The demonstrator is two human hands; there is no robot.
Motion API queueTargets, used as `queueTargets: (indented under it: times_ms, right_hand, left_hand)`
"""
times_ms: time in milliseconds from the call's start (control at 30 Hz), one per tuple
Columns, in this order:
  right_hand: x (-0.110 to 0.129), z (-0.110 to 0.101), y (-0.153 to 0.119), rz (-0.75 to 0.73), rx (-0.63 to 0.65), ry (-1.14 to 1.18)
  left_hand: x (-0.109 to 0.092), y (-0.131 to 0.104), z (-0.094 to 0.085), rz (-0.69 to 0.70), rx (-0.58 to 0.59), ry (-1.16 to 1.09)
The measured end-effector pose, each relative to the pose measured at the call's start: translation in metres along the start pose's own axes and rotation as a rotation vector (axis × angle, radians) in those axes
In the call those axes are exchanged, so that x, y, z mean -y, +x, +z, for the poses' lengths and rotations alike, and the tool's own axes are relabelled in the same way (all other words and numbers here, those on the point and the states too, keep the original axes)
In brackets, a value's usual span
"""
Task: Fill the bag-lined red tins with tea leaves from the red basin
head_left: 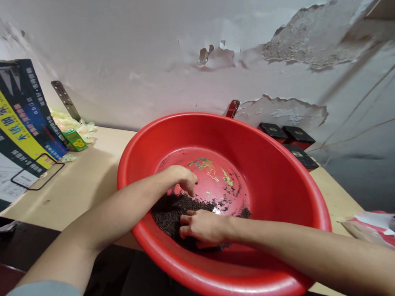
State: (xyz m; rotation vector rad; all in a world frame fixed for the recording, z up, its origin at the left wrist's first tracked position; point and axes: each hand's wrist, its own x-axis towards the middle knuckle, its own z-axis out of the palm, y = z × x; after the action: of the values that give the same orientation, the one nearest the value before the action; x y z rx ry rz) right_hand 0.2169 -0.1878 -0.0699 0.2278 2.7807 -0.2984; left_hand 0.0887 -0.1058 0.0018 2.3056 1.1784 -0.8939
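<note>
A large red plastic basin [291,208] tilts toward me, with dark crumbly loose material [171,214] heaped along its near left side. Its exact kind I cannot make out. My left hand [186,179] is over the heap's far edge, fingers bent downward and loosely apart, nothing visible in them. On the heap rests my right hand [205,227], its fingers curved and slightly apart, touching the material; its palm is hidden. Dark bits are scattered over the basin floor, near a worn coloured print [205,164].
The basin sits on a pale wooden table [107,159]. At left stand a printed cardboard box [19,131] and a small green packet [74,139]. Black boxes [298,136] are behind the basin, against a peeling wall [123,48]. A red-and-white bag [377,228] lies at right.
</note>
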Motion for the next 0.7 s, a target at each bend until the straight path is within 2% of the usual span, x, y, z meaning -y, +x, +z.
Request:
queueTargets:
  times_ms: [400,567,700]
  right_hand:
    - [-0.004,-0.004,-0.001,0.030,-0.123,0.172]
    - [0.001,-0.015,-0.003,0.057,-0.133,-0.010]
    - [0.009,-0.035,-0.004,0.123,-0.187,-0.192]
  left_hand:
    - [0.000,0.000,0.000,0.015,-0.026,-0.004]
    - [0.007,0.007,0.002,-0.002,-0.044,-0.020]
    - [0.015,0.010,0.000,0.002,-0.034,0.023]
